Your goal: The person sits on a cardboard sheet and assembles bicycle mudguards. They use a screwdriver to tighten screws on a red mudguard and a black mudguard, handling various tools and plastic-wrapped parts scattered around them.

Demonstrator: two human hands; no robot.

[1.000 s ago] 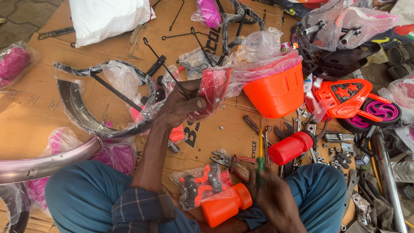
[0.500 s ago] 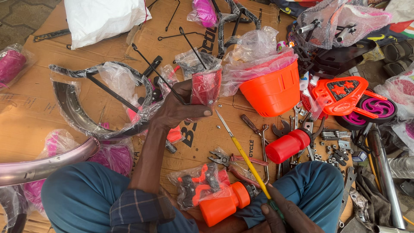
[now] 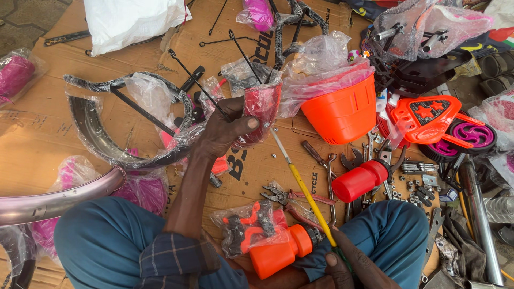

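I am looking down at a cardboard sheet [image 3: 48, 134] that is lying under everything, with a black mudguard [image 3: 101, 136] in clear wrap curving across its left side and an orange basket [image 3: 342, 115] sitting upper right. My left hand [image 3: 225, 131] is reaching out over the mudguard and is gripping a red part [image 3: 262, 107] in plastic wrap, thumb pressing on its front; the part is being held just left of the basket, above the cardboard. My right hand [image 3: 350, 265] is sitting low by my knee, closing around the handle end of a yellow screwdriver [image 3: 305, 190], whose tip is touching the red part's lower edge. An orange bottle [image 3: 278, 251] is lying beside that hand.
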